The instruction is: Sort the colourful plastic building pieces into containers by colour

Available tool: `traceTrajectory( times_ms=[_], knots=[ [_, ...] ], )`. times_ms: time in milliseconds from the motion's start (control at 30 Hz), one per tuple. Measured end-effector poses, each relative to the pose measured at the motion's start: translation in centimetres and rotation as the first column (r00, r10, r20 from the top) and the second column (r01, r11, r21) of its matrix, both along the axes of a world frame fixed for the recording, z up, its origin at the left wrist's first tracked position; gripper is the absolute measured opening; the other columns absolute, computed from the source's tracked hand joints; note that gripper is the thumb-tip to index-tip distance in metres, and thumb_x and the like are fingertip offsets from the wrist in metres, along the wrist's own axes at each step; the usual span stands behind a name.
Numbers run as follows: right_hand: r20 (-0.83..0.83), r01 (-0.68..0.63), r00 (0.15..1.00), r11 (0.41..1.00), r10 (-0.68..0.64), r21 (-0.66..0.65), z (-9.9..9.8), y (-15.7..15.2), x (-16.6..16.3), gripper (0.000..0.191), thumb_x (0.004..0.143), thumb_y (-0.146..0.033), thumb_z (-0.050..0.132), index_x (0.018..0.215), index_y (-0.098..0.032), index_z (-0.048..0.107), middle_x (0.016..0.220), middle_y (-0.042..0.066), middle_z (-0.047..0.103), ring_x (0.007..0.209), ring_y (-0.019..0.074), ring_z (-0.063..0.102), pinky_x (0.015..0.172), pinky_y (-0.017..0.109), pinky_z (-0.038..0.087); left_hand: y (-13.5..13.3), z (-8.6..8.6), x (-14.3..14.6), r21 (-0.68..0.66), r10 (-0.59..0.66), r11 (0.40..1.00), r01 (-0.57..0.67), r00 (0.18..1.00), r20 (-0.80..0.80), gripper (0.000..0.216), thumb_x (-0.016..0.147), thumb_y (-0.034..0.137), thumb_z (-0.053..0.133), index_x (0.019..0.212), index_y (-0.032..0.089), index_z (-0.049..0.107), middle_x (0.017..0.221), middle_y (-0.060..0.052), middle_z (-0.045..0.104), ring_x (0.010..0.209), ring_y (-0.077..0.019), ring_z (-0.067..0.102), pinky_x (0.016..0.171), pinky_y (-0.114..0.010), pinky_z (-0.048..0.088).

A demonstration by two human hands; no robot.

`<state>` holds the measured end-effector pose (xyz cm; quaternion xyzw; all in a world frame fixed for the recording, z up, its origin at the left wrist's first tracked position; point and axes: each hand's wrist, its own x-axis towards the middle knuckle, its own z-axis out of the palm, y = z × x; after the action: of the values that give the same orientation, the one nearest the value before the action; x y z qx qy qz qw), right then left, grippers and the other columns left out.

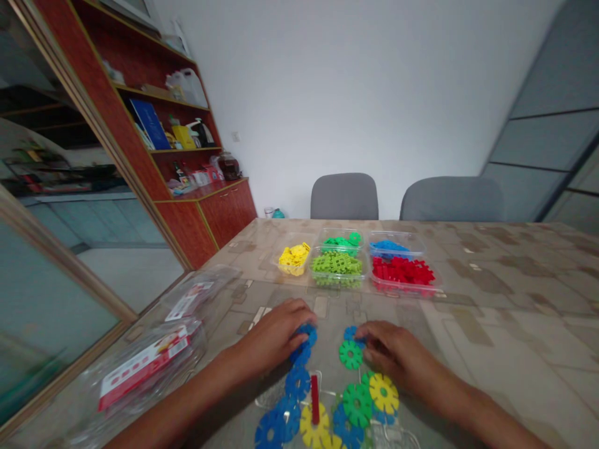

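My left hand (276, 333) rests on the table with its fingers curled over the top blue disc (305, 340) of a chain of blue snowflake discs. My right hand (393, 352) pinches a small blue disc (350, 334) joined to a green disc (350, 355). Below the hands lies a flat cluster of joined discs (355, 405) in blue, yellow and green, with a red stick (315, 399) among them.
Clear tubs at mid-table hold yellow pieces (294, 258), light green pieces (337, 265), dark green pieces (344, 240), blue pieces (390, 247) and red pieces (403, 272). Clear plastic packaging (145, 362) lies at the left edge. Two grey chairs (345, 196) stand behind the table; a wooden cabinet (187, 187) is at left.
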<state>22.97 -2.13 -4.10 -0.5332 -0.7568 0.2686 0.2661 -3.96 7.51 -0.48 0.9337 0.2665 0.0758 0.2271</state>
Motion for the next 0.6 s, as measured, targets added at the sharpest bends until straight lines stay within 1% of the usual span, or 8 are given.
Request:
traceTrajectory(
  times_ms=[33,100,167,267,367,500,567,600],
  knots=[
    [0.041,0.023,0.999,0.999,-0.024,0.032,-0.1,0.2,-0.3,0.025,0.092,-0.017,0.052,0.113,-0.017,0.065,0.097,0.008,0.066,0.089,0.0219,0.06,0.081,0.032,0.047,0.3,0.0,-0.1,-0.013,-0.005,1.0,0.005,1.0,-0.007,0.025,0.093,0.017,0.056,0.117,0.023,0.059,0.118,-0.006,0.059,0.114,-0.0218,0.053,0.102,-0.033,0.04],
    [0.13,0.02,0.991,0.999,-0.025,0.043,0.0,0.3,-0.7,0.035,0.094,-0.016,0.05,0.127,-0.016,0.061,0.108,0.013,0.063,0.1,0.0259,0.059,0.09,0.038,0.047,0.7,0.0,-0.2,-0.065,-0.038,0.997,0.036,0.999,-0.021,0.027,0.092,0.015,0.057,0.118,0.024,0.06,0.121,-0.006,0.058,0.115,-0.0218,0.053,0.103,-0.033,0.039],
    [0.201,0.0,0.98,1.0,-0.001,0.007,0.3,0.3,-0.9,0.04,0.094,-0.016,0.049,0.133,-0.017,0.059,0.109,0.014,0.06,0.1,0.0272,0.059,0.09,0.041,0.048,1.0,0.0,-0.2,-0.114,-0.066,0.991,0.062,0.997,-0.028,0.032,0.088,0.013,0.06,0.118,0.024,0.059,0.121,-0.006,0.056,0.115,-0.0222,0.053,0.102,-0.034,0.04],
    [0.223,-0.016,0.975,1.0,0.018,-0.013,0.8,0.0,-1.0,0.039,0.094,-0.019,0.054,0.132,-0.02,0.061,0.107,0.011,0.058,0.098,0.0273,0.06,0.089,0.041,0.049,1.1,-0.1,-0.1,-0.158,-0.066,0.986,0.059,0.997,-0.037,0.039,0.081,0.01,0.065,0.118,0.022,0.059,0.119,-0.006,0.054,0.112,-0.0226,0.053,0.099,-0.033,0.041],
    [0.204,-0.012,0.979,1.0,0.013,-0.007,0.9,-0.1,-1.0,0.036,0.096,-0.023,0.054,0.131,-0.022,0.062,0.107,0.01,0.059,0.098,0.0264,0.06,0.089,0.039,0.049,1.2,-0.2,-0.2,-0.179,-0.026,0.984,0.014,0.998,-0.061,0.036,0.078,0.011,0.067,0.112,0.021,0.059,0.114,-0.004,0.052,0.106,-0.0207,0.052,0.094,-0.03,0.042],
    [0.233,0.001,0.973,1.0,-0.002,0.002,0.3,0.3,-0.8,0.037,0.099,-0.02,0.045,0.133,-0.02,0.06,0.107,0.011,0.059,0.097,0.0254,0.061,0.088,0.037,0.049,1.2,0.3,-0.4,-0.195,0.027,0.979,-0.055,0.989,-0.144,0.037,0.072,0.013,0.071,0.105,0.021,0.057,0.103,-0.001,0.052,0.094,-0.0179,0.052,0.081,-0.026,0.042],
    [0.233,0.004,0.972,1.0,-0.005,0.002,-0.1,0.7,-0.7,0.036,0.097,-0.017,0.046,0.129,-0.019,0.061,0.105,0.011,0.059,0.095,0.0254,0.061,0.086,0.037,0.048,1.2,0.7,-0.6,-0.218,0.034,0.973,-0.073,0.984,-0.177,0.036,0.07,0.015,0.072,0.102,0.021,0.057,0.098,0.001,0.053,0.091,-0.0173,0.051,0.077,-0.025,0.041],
    [0.204,0.007,0.979,1.0,-0.007,-0.002,-0.3,0.8,-0.6,0.034,0.095,-0.016,0.048,0.126,-0.019,0.062,0.104,0.01,0.059,0.095,0.0253,0.06,0.086,0.037,0.047,1.1,0.9,-0.6,-0.229,0.033,0.971,-0.075,0.982,-0.184,0.035,0.07,0.015,0.073,0.101,0.021,0.057,0.097,0.002,0.054,0.09,-0.0171,0.051,0.076,-0.024,0.04]
  ],
)
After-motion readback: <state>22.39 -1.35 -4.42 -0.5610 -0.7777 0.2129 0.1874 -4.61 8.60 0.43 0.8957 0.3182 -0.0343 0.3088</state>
